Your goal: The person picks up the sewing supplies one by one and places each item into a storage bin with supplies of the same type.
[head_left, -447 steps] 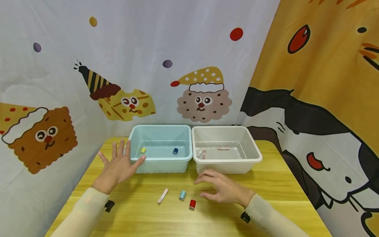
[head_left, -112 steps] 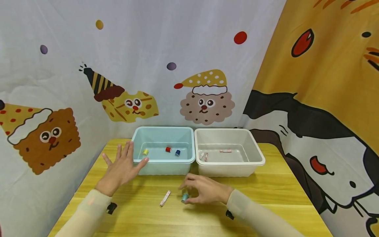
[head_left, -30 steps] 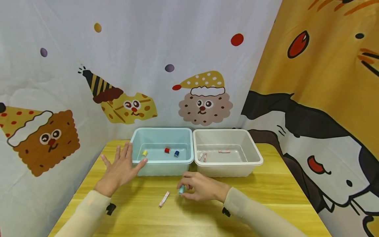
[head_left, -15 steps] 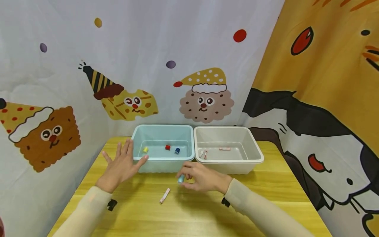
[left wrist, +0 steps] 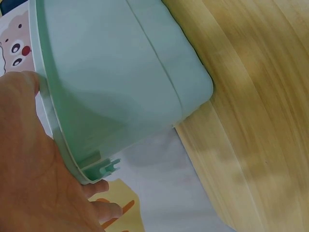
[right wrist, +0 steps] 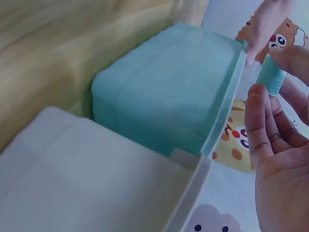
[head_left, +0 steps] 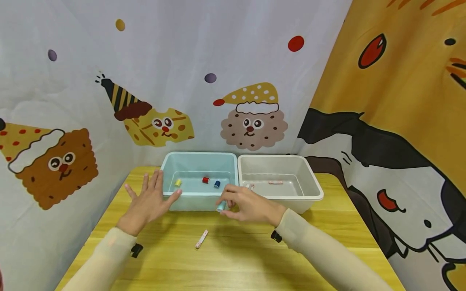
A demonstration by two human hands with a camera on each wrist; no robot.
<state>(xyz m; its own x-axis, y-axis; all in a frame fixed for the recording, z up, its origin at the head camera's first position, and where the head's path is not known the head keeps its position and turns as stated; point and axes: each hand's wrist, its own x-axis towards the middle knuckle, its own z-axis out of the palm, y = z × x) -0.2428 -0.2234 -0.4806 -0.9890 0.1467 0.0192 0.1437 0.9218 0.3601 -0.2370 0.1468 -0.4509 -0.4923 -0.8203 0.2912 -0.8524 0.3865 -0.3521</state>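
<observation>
My right hand [head_left: 251, 204] pinches a light blue spool of thread [head_left: 221, 206] between thumb and fingertips, in front of the blue bin's [head_left: 200, 202] right front corner. In the right wrist view the spool [right wrist: 271, 76] shows whole between the fingers. My left hand [head_left: 145, 204] has its fingers spread straight at the blue bin's left front corner; in the left wrist view this hand [left wrist: 43, 159] lies along the rim. Inside the blue bin are a yellow spool [head_left: 178, 183], a red spool [head_left: 205, 180] and a dark blue spool [head_left: 217, 184].
A white bin [head_left: 313, 194] stands against the blue bin's right side, holding a folded pink-and-white strip [head_left: 275, 182] and other small pieces partly hidden by my right hand. A similar strip [head_left: 201, 239] lies on the wooden table [head_left: 174, 266]. A printed curtain [head_left: 164, 48] hangs behind.
Earlier the red spool lay on the table; now it is in the blue bin. My right hand has taken the light blue spool off the table and moved it up toward that bin.
</observation>
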